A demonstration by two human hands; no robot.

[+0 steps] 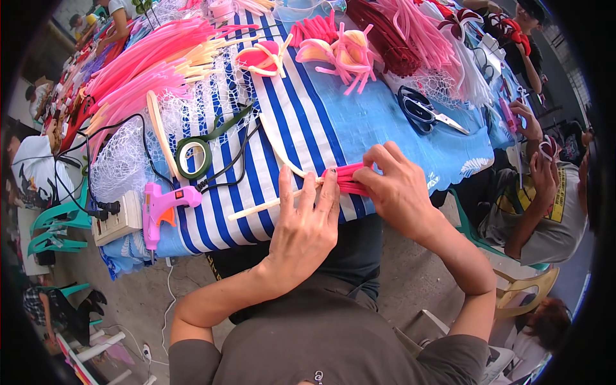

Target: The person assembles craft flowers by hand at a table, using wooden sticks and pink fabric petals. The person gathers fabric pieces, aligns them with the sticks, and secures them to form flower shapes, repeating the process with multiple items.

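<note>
My left hand (304,234) lies over the near edge of the table with its fingers stretched out. Two cream pipe cleaners come out from under those fingers: a curved one (276,146) runs up and away, a straighter one (255,208) points left. Between my hands sits a small bundle of bright pink pipe cleaners (348,178), its left end against my left fingertips. The fingers of my right hand (399,192) are closed on the bundle's right end. My left thumb is hidden.
A lilac glue gun (163,204) rests by a power strip (119,221) at the left edge, near green tape (194,159). Scissors (425,112) lie to the right. Pipe-cleaner flowers (350,54) and pink bundles (154,58) fill the far side. Other people sit around.
</note>
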